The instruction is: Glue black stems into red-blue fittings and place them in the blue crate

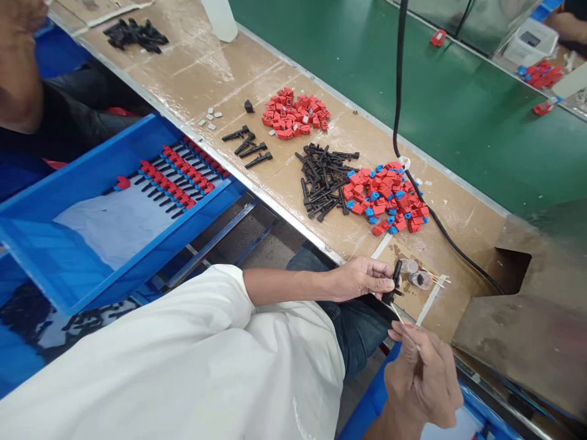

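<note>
My right hand point(424, 376) is nearest to me, off the workbench's near edge, fingers pinched tight on a thin wooden stick point(398, 314) that slants up toward my other hand. My left hand point(362, 278) sits just over that near edge, thumb and fingers closed on a small black plastic pin point(394, 282) held upright, the stick's tip meeting its lower end. Just beyond it, two small clear cups point(415, 274) rest on the workbench point(192, 67). Farther along lie a heap of red and blue caps point(387, 197) touching a pile of loose black pins point(323, 177), then a heap of all-red caps point(296, 114) toward the far edge. Off the bench's near side, a blue bin point(92, 214) holds rows of capped pins point(177, 180).
</note>
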`<move>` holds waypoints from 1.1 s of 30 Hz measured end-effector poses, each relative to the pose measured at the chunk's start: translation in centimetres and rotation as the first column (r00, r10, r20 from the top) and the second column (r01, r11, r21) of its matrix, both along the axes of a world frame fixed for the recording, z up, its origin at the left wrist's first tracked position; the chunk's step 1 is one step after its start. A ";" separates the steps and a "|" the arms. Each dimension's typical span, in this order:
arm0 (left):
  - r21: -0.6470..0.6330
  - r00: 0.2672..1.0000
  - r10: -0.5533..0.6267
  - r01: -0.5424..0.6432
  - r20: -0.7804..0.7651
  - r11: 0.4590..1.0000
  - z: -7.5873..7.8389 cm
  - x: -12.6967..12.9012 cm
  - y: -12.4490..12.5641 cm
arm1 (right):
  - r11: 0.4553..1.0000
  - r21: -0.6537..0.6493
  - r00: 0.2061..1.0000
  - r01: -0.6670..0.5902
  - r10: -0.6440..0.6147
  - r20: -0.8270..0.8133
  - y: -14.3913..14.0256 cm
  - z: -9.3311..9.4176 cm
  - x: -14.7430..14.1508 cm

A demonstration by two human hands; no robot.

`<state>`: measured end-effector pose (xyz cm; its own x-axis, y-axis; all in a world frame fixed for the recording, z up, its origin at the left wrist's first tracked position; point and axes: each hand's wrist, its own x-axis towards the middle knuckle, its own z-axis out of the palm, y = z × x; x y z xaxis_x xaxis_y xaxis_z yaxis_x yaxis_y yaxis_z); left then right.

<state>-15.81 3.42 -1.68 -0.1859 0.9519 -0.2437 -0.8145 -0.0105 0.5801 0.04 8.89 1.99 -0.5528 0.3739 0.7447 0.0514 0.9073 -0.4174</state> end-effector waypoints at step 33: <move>0.040 0.997 0.011 -0.014 0.077 0.999 -0.6 0.4 -0.8 | 0.998 -0.010 0.997 -0.063 0.063 -0.037 -0.1 0.1 -0.3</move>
